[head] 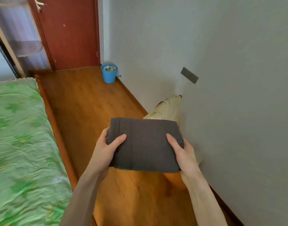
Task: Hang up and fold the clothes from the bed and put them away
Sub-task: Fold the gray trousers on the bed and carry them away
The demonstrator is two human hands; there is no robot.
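Note:
A folded dark grey garment [145, 144] is held flat in the air in front of me, above the wooden floor. My left hand [105, 149] grips its left edge, thumb on top and fingers underneath. My right hand [180, 150] grips its right edge the same way. The bed [22, 136] with a green patterned sheet lies to my left; no clothes show on the part in view.
A cream cloth-covered object [166, 110] stands against the white wall [221, 62] just beyond the garment. A blue bucket [109, 74] sits in the corner by a red-brown door [70, 33]. A fabric wardrobe [21, 30] stands at far left. Wooden floor [91, 103] runs between bed and wall.

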